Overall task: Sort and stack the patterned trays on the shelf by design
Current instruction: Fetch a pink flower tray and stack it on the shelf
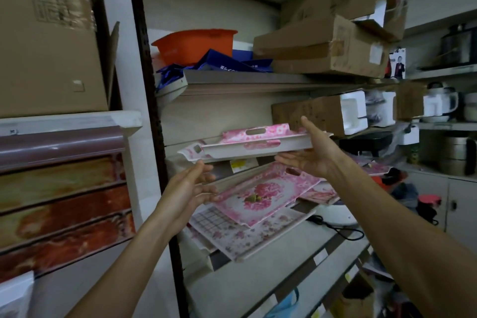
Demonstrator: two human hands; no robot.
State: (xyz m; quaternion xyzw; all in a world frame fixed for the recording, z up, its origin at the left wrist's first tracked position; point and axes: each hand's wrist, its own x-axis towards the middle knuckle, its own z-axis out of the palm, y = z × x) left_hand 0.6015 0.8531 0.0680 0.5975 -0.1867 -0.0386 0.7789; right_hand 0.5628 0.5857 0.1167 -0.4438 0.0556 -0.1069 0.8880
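Note:
A pink flowered tray [247, 147] with cut-out handles is raised level in front of the middle shelf. My right hand [313, 152] grips its right end, thumb on the rim and fingers beneath. My left hand [191, 186] is open just under its left end, palm up, fingers apart. Lower down, a tray with a big pink rose [260, 193] leans on the shelf over a tray with small flowers and a grid pattern [240, 235]. More pink trays [320, 195] lie to its right.
A dark shelf upright [152, 111] stands to the left. On the shelf board [258, 80] above lie an orange tub [196, 44], blue bags and cardboard boxes [320, 49]. A box with white foam [322, 113] sits behind the raised tray. A white appliance with a black cord [335, 217] lies at right.

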